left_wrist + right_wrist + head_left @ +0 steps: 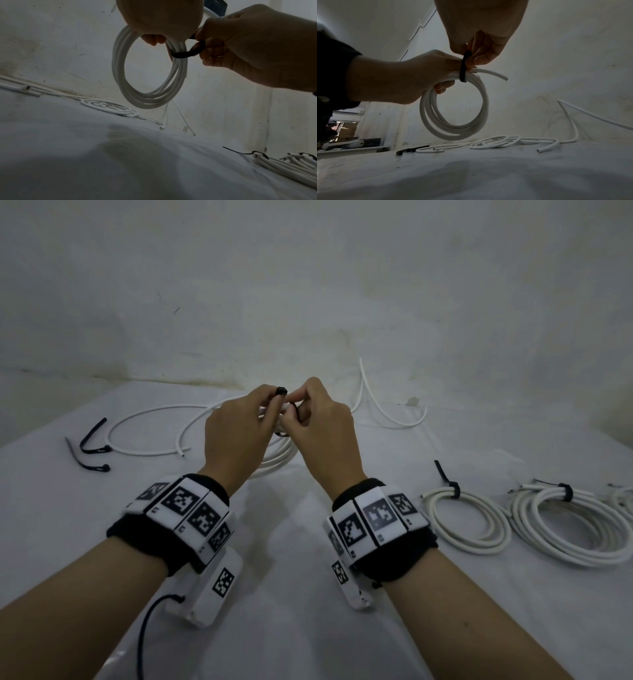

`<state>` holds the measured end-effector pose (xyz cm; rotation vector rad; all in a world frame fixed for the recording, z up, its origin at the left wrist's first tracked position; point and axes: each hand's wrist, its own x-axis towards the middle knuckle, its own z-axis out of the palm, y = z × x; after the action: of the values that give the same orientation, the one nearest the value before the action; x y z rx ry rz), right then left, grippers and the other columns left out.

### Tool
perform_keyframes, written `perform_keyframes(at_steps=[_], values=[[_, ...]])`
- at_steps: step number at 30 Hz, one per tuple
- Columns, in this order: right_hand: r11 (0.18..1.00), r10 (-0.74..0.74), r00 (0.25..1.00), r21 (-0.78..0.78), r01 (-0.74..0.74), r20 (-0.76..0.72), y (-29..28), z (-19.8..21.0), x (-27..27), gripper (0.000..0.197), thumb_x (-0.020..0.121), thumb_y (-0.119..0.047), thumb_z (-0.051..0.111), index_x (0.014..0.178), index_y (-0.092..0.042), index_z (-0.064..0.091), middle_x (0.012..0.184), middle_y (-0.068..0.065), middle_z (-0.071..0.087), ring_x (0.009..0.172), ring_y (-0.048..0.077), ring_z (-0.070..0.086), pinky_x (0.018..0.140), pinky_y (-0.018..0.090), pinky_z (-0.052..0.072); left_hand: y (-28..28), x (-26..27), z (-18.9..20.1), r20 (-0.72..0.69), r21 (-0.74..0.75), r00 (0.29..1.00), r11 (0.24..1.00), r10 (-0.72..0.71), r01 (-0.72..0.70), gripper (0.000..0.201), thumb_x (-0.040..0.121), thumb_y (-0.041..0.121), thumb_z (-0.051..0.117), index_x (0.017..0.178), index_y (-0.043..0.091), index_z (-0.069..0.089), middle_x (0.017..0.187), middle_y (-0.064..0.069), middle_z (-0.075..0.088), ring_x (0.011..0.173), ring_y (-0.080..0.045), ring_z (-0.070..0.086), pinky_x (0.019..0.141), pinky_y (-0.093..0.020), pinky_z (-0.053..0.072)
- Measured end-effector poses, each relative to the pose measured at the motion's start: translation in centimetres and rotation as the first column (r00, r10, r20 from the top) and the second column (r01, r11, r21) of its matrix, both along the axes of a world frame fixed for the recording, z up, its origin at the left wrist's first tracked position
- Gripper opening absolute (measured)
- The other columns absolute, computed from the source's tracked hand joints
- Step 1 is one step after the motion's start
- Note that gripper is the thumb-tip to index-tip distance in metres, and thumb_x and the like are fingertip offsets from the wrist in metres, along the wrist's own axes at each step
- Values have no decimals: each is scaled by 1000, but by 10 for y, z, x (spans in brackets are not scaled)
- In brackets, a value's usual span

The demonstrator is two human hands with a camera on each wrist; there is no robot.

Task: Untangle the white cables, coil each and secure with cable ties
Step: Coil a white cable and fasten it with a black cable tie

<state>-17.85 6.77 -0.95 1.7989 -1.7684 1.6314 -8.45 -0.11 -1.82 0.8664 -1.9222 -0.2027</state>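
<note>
Dim, flat light throughout (wrist views murkier, backlit), soft shadows, bowed edges.

Left hand [399, 77] gripping a white cable coil [453, 108] hanging above the table [471, 175]. Right hand [481, 40] pinching a black cable tie [464, 67] looped over the coil's top. Loose cable [496, 143] and spare ties [410, 149] lying behind.
</note>
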Motion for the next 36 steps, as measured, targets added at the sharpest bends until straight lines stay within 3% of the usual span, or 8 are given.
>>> perform_keyframes(at_steps=[3, 6, 9, 14, 23, 28, 33, 36], values=[[1000, -28, 999, 11, 28, -15, 0, -1, -1, 4, 91, -9, 54, 91, -5, 54, 56, -12, 44, 50, 4, 45, 54, 12, 38, 0, 0, -1, -6, -49, 1000, 999, -3, 3, 27, 96, 31, 46, 105, 18, 68, 85, -3, 72, 77, -22, 65, 62, -26, 35], [998, -57, 993, 34, 61, -104, 0, 0, 1, 8, 93, -11, 52, 93, -3, 53, 60, -6, 46, 53, 11, 44, 50, 18, 33, -3, -1, -4, 20, -119, 1000, 993, 2, 0, 34, 92, 35, 42, 103, 18, 69, 80, -4, 72, 71, -24, 66, 59, -28, 39], [995, -86, 984, 37, 92, -154, 1, 1, 3, 9, 95, -10, 49, 95, -1, 52, 65, 0, 48, 58, 18, 47, 56, 23, 32, -5, 0, -6, 51, -185, 999, 983, -3, 12, 37, 92, 37, 40, 99, 16, 70, 71, -6, 70, 62, -26, 64, 54, -27, 37], [991, -89, 980, 80, 104, -175, 0, 1, 0, 9, 97, -12, 43, 98, -4, 47, 61, -5, 43, 57, 19, 47, 47, 21, 30, -4, -1, -8, 50, -326, 998, 944, -37, 51, 34, 90, 31, 44, 88, 13, 72, 57, -6, 66, 47, -25, 59, 47, -25, 37], [998, -68, 993, 1, 68, -94, -4, -3, 4, 7, 90, -8, 55, 86, -3, 51, 61, 1, 50, 55, 18, 49, 50, 19, 35, -11, 5, -10, 44, -152, 997, 986, -57, 63, 34, 92, 33, 41, 100, 17, 70, 70, -6, 69, 60, -25, 60, 54, -29, 38], [996, -76, 989, 31, 81, -130, -4, -3, 4, 7, 91, -8, 53, 87, -2, 51, 61, 4, 51, 58, 26, 52, 57, 35, 43, -11, 8, -10, 73, -146, 986, 976, -152, 161, 47, 88, 41, 35, 98, 13, 72, 71, -8, 70, 59, -26, 59, 55, -37, 48], [977, -205, 950, 15, 214, -235, -7, 6, 5, 26, 96, -35, 49, 91, -11, 56, 79, 2, 65, 74, 23, 57, 64, 34, 42, -17, 17, -5, 41, -71, 990, 988, -137, 139, 34, 91, 32, 41, 99, 18, 71, 61, 4, 57, 50, -11, 43, 48, -22, 29], [974, -113, 993, 199, 106, 25, -17, 21, 2, 36, 88, -53, 50, 87, -19, 62, 89, 0, 65, 87, 20, 59, 80, 44, 47, -19, 24, 4, 6, -73, 980, 977, -200, 200, 40, 89, 42, 40, 99, 20, 72, 62, 4, 62, 50, -13, 48, 49, -22, 33]])
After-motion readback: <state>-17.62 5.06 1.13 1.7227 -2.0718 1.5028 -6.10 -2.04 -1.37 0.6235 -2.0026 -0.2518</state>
